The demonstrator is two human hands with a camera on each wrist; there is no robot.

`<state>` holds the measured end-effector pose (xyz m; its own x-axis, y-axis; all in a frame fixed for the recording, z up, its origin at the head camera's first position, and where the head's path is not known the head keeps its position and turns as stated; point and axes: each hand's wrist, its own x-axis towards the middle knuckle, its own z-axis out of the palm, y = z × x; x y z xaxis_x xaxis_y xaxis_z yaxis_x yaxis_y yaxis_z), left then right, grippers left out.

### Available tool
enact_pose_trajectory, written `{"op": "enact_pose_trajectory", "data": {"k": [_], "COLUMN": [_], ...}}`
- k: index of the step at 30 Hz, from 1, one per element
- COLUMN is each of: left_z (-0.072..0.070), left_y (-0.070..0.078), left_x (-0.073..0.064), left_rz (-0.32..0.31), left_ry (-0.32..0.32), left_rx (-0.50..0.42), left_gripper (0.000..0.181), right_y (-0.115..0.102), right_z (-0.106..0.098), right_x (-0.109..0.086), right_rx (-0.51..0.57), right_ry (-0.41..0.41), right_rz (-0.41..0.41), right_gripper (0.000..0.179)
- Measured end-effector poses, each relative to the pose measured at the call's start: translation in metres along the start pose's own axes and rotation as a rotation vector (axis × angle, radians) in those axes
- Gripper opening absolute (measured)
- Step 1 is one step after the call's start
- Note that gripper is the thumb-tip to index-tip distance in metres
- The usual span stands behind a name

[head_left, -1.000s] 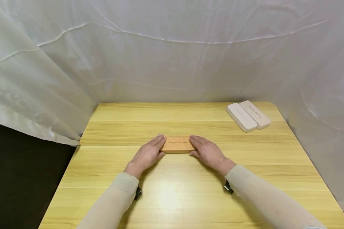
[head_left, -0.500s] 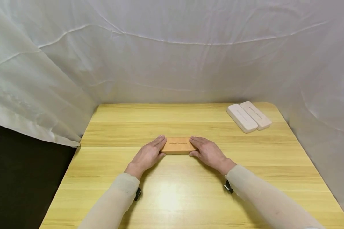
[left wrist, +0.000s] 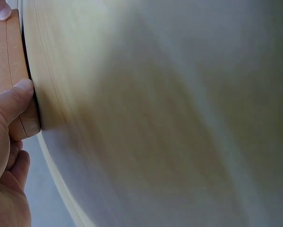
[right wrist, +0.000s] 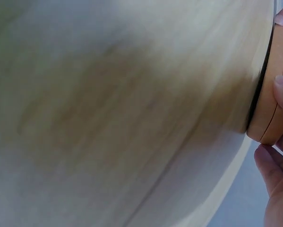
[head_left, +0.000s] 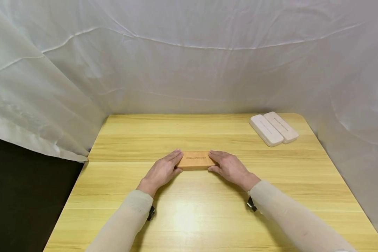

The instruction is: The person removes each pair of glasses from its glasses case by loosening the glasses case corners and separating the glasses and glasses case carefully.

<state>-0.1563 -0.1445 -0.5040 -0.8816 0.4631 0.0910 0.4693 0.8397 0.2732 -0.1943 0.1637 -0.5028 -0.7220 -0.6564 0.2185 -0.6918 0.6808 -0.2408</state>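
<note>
An orange glasses case with dark printing on its lid lies lengthwise across the middle of the wooden table. My left hand grips its left end, thumb on the near side and fingers along the top and far edge. At the opposite end my right hand holds it the same way. In the left wrist view the case shows a thin seam along its side, with the thumb pressed across it. The right wrist view shows the case resting on the table, its lid closed. Part of each end is hidden by fingers.
Two pale glasses cases, one whitish and one pinkish, lie side by side at the table's back right. White cloth hangs behind and beside the table. A dark area lies beyond the left edge.
</note>
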Motion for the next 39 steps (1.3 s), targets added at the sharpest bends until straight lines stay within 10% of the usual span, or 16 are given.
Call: {"op": "enact_pose_trajectory", "data": {"k": [32,39], "left_z": [0.000,-0.001], "left_y": [0.001,0.000], "left_x": [0.003,0.004], "left_rz": [-0.056,-0.204], "left_ry": [0.002,-0.024], "left_rx": [-0.106,-0.241], "left_gripper": [0.072,0.086], "right_y": [0.011,0.017], "right_z": [-0.017,-0.023], "right_x": [0.011,0.017], "right_rx": [0.135,0.238], "right_ry": [-0.100,-0.171], "right_rz": [0.063,0.132], "right_gripper": [0.060,0.059]}}
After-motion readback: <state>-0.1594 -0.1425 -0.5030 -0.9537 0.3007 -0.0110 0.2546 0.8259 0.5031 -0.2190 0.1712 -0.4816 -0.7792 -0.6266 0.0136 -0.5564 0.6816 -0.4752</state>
